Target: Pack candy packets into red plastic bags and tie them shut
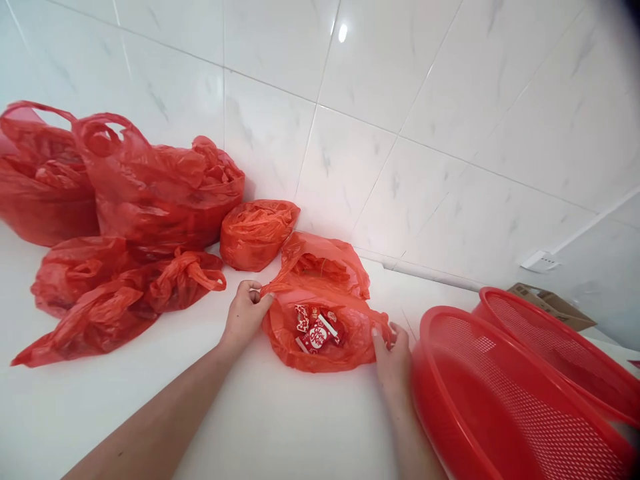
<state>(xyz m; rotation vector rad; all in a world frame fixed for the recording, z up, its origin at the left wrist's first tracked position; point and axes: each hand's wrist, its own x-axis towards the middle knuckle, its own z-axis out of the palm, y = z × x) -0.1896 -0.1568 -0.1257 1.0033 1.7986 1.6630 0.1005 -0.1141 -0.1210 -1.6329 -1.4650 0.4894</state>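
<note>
In the middle of the white table lies a red plastic bag (285,343), its mouth spread wide. Several wrapped candies (318,335) in red and white wrappers show inside it. My left hand (246,312) pinches the bag's left edge between thumb and fingers. On the opposite side, my right hand (394,353) grips the right edge, thumb toward the inside. The bag's far part, with its handle end, lies crumpled toward the wall.
Filled red bags (165,193) crowd the left side, with smaller tied bags (95,313) before them and a folded-over bag (257,233) by the wall. Two red mesh baskets (480,393) stand at the right, close to my right arm. Behind them are a cardboard box (553,307) and a wall socket (541,261).
</note>
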